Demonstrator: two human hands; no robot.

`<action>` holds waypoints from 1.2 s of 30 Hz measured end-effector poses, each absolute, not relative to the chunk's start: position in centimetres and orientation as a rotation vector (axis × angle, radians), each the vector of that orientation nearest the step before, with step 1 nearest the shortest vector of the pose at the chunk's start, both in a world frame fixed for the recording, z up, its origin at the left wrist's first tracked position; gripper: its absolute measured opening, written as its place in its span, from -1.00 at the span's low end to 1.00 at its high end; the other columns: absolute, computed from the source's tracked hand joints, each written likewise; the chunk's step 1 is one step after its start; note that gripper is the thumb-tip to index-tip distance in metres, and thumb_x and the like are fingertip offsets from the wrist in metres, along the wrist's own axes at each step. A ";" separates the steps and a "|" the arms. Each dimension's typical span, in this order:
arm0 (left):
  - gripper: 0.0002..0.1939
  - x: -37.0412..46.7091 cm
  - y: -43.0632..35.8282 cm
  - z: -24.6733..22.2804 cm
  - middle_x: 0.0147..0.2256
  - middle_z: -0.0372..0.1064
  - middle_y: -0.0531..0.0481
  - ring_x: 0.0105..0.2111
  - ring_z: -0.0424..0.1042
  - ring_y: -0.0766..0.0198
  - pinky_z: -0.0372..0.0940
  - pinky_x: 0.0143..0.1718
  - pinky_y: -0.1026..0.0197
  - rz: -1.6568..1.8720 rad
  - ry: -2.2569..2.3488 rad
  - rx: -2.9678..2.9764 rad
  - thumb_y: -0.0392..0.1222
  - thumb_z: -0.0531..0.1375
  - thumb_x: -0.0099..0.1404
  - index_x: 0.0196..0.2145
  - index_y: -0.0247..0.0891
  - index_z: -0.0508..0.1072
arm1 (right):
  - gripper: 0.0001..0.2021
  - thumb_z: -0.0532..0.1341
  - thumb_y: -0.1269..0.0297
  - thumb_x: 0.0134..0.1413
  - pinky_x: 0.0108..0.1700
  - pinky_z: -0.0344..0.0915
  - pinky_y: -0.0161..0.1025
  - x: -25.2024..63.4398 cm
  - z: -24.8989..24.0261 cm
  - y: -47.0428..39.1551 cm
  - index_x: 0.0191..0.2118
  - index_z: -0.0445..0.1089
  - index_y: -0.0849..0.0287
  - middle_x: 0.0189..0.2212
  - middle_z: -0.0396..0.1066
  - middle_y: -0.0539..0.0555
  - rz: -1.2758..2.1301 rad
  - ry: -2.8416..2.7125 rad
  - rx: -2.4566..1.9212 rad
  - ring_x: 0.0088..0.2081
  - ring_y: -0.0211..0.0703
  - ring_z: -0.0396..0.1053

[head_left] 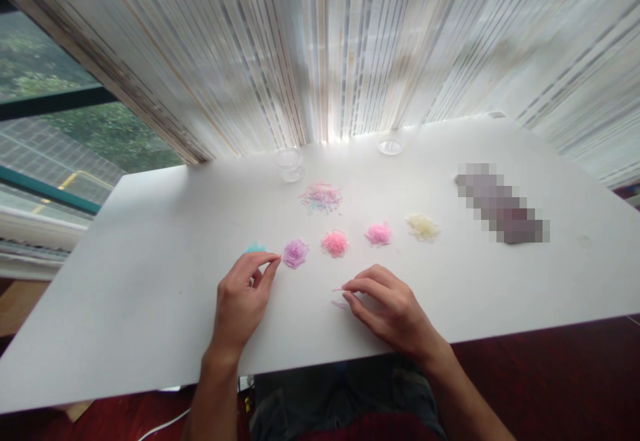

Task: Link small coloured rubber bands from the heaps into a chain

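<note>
My left hand (243,294) is closed, thumb and forefinger pinched together beside the pile of purple strands (296,253). Whatever sits in that pinch is too small to make out. Partly hidden behind this hand is a teal pile (256,248). Nearer the front edge, my right hand (385,304) pinches a thin pink strand (337,289) at its fingertips. Just below it, a few loose purple strands (339,304) lie by the thumb. Beyond the hands are a coral-pink pile (335,244), a lighter pink pile (379,234) and a pale yellow pile (423,227).
A mixed-colour pile (321,198) lies farther back on the white table (125,294). Behind it stand a clear plastic cup (290,164) and a clear lid (390,147). A blurred-out object (503,204) rests at the right. A striped curtain (325,48) borders the back edge.
</note>
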State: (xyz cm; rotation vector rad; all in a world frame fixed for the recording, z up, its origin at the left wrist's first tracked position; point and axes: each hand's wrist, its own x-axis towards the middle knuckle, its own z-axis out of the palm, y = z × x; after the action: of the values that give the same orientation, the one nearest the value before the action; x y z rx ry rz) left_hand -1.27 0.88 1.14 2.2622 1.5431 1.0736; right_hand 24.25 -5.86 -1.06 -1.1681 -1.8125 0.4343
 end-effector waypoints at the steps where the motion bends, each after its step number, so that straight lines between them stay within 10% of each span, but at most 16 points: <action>1: -0.88 -1.3 1.1 1.2 -0.26 0.52 0.04 -0.56 0.25 0.41 0.34 -0.38 0.29 1.060 1.550 2.264 -0.18 0.23 0.42 -0.21 -0.20 0.58 | -0.89 0.23 0.39 0.34 -0.25 0.44 -0.19 24.2 -1.1 -5.9 -0.15 0.51 0.09 -0.33 0.50 0.08 0.437 -1.815 -1.170 -0.30 -0.13 0.46; 21: -0.88 -6.1 2.1 2.3 -0.26 0.47 0.05 -0.53 0.25 0.42 0.27 -0.41 0.28 1.118 1.740 2.395 -0.15 0.27 0.42 -0.21 -0.22 0.59 | -0.89 0.21 0.40 0.36 -0.25 0.40 -0.19 24.2 -1.2 -5.8 -0.16 0.50 0.12 -0.34 0.50 0.08 0.464 -1.864 -1.195 -0.31 -0.13 0.43; 36: -0.93 7.2 2.0 3.1 -0.26 0.46 0.06 -0.49 0.27 0.42 0.28 -0.37 0.32 1.075 1.171 2.222 -0.27 0.27 0.43 -0.16 -0.19 0.58 | -0.89 0.21 0.41 0.35 -0.24 0.35 -0.24 24.1 -1.3 -5.7 -0.25 0.45 0.14 -0.38 0.44 0.03 0.419 -1.690 -1.379 -0.34 -0.18 0.41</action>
State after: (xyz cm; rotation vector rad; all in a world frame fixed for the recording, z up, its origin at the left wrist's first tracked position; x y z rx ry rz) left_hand 7.18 1.99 3.08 2.2219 1.1713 1.0747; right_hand 24.08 -5.73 -1.29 -1.3789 -1.6895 0.4192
